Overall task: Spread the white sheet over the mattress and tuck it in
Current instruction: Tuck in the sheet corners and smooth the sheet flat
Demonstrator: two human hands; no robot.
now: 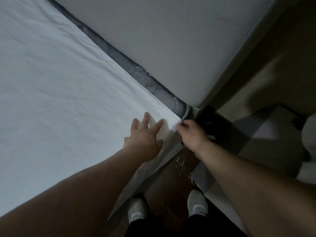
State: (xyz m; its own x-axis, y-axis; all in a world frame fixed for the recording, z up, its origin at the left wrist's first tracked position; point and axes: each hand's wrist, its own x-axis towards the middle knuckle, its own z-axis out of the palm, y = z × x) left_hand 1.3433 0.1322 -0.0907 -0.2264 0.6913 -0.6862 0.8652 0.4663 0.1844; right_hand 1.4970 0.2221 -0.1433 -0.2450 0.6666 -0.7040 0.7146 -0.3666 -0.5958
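Observation:
The white sheet (65,79) lies flat over the top of the mattress, with light creases. A strip of the grey mattress (119,55), wrapped in clear plastic, shows bare along the far edge by the headboard. My left hand (144,134) rests flat on the sheet near the corner, fingers spread. My right hand (189,132) pinches the sheet's corner at the mattress corner. Below my hands the sheet hangs down the near side of the mattress.
A pale padded headboard (179,40) runs along the far side. The dark wooden floor (171,185) lies between the bed and a light bedside table (277,134) on the right. My two grey shoes (196,204) stand on the floor.

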